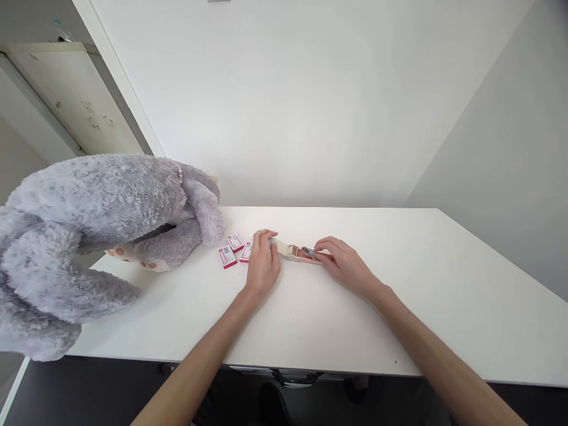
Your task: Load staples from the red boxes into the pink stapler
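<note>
A long, narrow cream and red-orange stapler [290,252] lies opened out across the white table between my hands. My left hand [263,260] is closed around its left, cream end. My right hand [344,263] is over the red-orange part at the right, fingers bent and pinching a small grey metal piece [307,252], whose exact kind I cannot make out. My right fingers hide some of the stapler's right end. Close by my left hand lie small red-and-white boxes [227,257], one partly covered by that hand.
A large grey plush toy [115,195] takes up the table's left side. The white table [444,296] meets a pale wall [310,106] at the back. Below the front edge is a dark handle [295,378]. A cabinet [75,94] stands at far left.
</note>
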The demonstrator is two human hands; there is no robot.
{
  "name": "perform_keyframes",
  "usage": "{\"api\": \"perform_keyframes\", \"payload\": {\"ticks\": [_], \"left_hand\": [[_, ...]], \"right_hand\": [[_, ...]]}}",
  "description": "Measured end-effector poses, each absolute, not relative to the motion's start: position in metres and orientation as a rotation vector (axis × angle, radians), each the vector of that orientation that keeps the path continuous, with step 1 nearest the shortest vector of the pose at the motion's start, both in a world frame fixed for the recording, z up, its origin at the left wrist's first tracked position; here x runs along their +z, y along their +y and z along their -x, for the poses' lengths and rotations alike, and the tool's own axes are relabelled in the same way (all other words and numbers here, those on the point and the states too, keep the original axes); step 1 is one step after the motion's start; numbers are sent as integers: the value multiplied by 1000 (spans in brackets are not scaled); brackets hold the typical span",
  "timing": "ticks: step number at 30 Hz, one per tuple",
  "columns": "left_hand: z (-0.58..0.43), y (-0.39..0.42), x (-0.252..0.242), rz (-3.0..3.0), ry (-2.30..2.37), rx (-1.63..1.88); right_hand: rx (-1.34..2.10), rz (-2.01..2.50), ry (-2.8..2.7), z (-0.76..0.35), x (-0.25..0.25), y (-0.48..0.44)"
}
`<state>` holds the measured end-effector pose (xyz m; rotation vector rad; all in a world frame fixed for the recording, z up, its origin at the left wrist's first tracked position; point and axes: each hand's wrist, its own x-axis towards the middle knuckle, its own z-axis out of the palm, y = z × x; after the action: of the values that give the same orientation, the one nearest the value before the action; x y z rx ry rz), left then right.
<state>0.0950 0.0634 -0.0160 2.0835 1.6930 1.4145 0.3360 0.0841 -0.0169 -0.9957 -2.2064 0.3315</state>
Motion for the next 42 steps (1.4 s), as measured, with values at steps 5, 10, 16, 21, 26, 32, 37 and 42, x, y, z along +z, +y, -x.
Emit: {"api": "perform_keyframes", "payload": {"ticks": [5,10,16,21,26,32,37,42], "left_hand": [[-95,64,-16,-2084,1690,1425],[-96,63,-15,-2083,1686,1428],[-97,61,-14,-2087,1672,1430],[-97,61,-15,-2096,1663,1432],[-97,62,-16,-2118,1654,1430],[-96,63,-17,-2134,1645,1426],[-96,63,-18,-2117,1655,1408],[-96,63,-17,-2100,1659,1404]], "right_hand": [[310,995,-2222,-336,-17,84],[308,987,-2243,-336,-16,84],[310,995,-2241,-336,-17,83],[295,990,-2232,-336,-18,83],[323,983,-2217,-335,-18,83],[337,984,-2201,-336,-18,84],[364,1016,-2163,-336,-18,83],[392,1023,-2180,-335,-17,82]]}}
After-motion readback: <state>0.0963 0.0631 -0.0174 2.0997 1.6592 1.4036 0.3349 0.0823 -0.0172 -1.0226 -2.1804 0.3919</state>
